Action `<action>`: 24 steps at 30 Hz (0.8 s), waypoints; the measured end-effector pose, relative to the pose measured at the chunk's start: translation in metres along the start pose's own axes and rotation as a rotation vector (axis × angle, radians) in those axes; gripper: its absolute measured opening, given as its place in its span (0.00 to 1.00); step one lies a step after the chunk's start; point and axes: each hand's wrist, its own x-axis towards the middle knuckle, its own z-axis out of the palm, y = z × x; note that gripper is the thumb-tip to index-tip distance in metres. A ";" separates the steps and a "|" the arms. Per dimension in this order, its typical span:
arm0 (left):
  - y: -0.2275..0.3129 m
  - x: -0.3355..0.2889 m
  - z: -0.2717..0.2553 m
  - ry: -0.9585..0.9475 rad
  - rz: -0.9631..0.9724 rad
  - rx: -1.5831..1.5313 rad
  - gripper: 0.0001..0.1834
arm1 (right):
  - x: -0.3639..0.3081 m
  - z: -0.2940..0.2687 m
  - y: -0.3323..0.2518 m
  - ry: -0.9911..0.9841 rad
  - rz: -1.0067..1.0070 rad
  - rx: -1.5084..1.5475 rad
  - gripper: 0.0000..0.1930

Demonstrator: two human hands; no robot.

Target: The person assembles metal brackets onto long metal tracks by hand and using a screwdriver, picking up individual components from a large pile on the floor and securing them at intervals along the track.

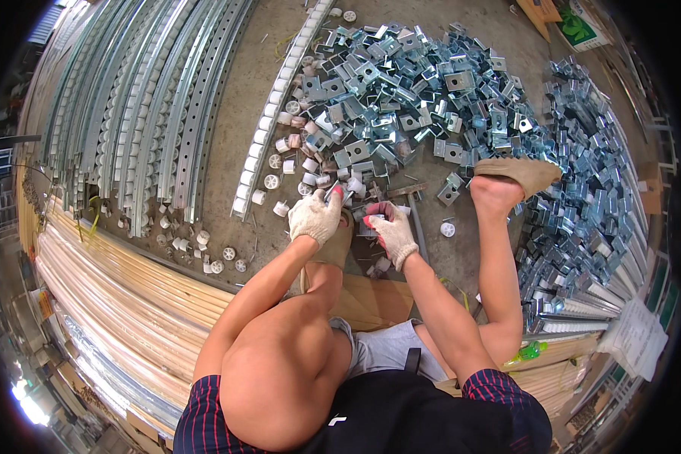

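My left hand (315,216), in a whitish knit glove with reddish fingertips, is closed on a thin metal pin (331,191). To its right my right hand (392,231), gloved alike, pinches what looks like a small white roller (375,219); the fingers partly cover it. Loose white rollers (271,181) are scattered on the floor around both hands. Just beyond my right hand lies what seems to be a hammer (407,189), its handle running back beside the glove. A large heap of bent metal brackets (401,91) spreads ahead of the hands.
A long rail of white rollers (261,136) lies left of the heap. More metal rails (159,98) are lined up at far left. Wrapped long bars (129,265) are stacked at near left. A second bracket pile (583,197) lies right, beyond my sandalled foot (516,175).
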 end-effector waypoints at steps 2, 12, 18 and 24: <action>-0.011 0.006 0.011 0.024 -0.024 -0.040 0.35 | -0.003 0.001 -0.003 -0.005 0.009 0.002 0.07; 0.007 -0.002 -0.008 -0.032 0.012 0.046 0.36 | 0.003 -0.003 0.002 0.009 -0.043 0.051 0.06; -0.006 0.006 0.005 -0.027 -0.019 -0.017 0.30 | 0.004 -0.002 0.005 0.016 -0.018 0.059 0.06; -0.011 0.006 0.004 -0.051 0.058 -0.025 0.27 | -0.008 0.000 -0.014 0.001 -0.004 0.084 0.04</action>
